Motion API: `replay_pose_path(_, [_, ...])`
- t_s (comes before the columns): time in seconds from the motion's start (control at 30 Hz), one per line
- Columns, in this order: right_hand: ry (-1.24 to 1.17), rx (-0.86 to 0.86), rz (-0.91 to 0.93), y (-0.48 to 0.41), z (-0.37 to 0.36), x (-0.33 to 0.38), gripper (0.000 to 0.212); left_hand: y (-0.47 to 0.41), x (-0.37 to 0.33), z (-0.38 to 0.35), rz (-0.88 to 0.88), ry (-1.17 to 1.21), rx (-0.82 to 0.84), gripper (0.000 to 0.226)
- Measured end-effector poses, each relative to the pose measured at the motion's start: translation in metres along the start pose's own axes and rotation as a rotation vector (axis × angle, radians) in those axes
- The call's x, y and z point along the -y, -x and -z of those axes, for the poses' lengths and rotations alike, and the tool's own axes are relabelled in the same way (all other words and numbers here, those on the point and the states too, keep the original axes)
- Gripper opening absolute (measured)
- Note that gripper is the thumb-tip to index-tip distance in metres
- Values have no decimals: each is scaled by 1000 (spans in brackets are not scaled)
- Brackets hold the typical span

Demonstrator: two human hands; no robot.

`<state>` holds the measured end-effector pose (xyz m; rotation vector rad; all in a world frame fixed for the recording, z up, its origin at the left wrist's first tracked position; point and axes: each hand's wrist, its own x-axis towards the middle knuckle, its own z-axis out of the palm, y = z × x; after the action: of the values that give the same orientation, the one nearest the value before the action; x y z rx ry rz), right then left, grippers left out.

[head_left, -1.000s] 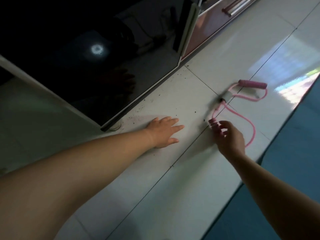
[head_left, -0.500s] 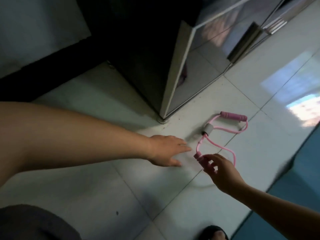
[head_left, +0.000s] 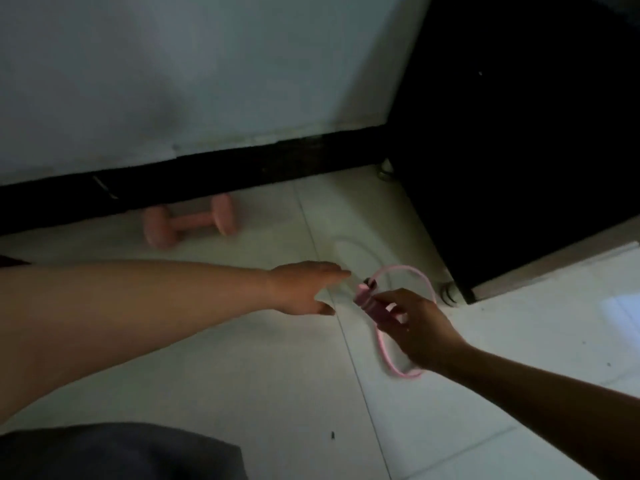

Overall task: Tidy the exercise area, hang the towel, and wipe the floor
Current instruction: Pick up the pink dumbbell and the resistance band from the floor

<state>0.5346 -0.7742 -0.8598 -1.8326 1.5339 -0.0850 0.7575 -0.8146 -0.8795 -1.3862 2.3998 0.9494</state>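
Up it comes: the pink resistance band has lifted off the tiles, your right hand pinching its handle, loops dangling. Your left hand is straight-fingered and empty (dumbbell next, by the wall).

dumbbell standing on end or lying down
Lying down: the pink dumbbell rests on the floor with its bar level and both heads down, by the baseboard.

No text, label, brand, number or sign can be read anywhere. The view is dim and blurred, so any small marking on the pink dumbbell could be too faint to make out.
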Motion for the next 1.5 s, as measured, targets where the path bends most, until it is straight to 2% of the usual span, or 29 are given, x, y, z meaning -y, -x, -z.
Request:
replay_pose_path(0.07, [13, -16, 63, -26, 7, 27, 27, 14, 27, 14, 94, 38, -86, 75])
replay_pose_path(0.17, [-58, -54, 153, -59, 15, 64, 17, 35, 56, 34, 201, 100, -179, 74])
replay_pose_path(0.37, [-140, -180, 294, -108, 18, 116, 19, 58, 91, 64, 372, 229, -380, 72])
replay_pose_path(0.6, [-80, -330, 313, -166, 12, 159, 31, 66, 111, 77, 420, 301, -527, 68])
replay_pose_path(0.73, [-44, -258, 246, -178, 5, 156, 49, 63, 109, 74, 415, 302, -516, 61])
replay_pose_path(0.83, [-27, -229, 211, -176, -2, 139, 49, 56, 107, 72, 381, 269, -505, 54])
replay_pose_path(1.07, [-43, -158, 204, -151, 4, 94, 50, 29, 104, 58, 290, 120, -465, 55])
replay_pose_path(1.27, [-161, -166, 75, -127, -4, 49, 47, -1, 82, 39, 220, 158, -398, 54])
replay_pose_path(1.4, [-93, -126, -43, -104, -17, 19, 48, -26, 70, 17, 150, 53, -267, 57])
replay_pose_path(1.5, [-86, -143, -160, -81, -23, 1, 47, -46, 57, -1, 93, 24, -244, 58])
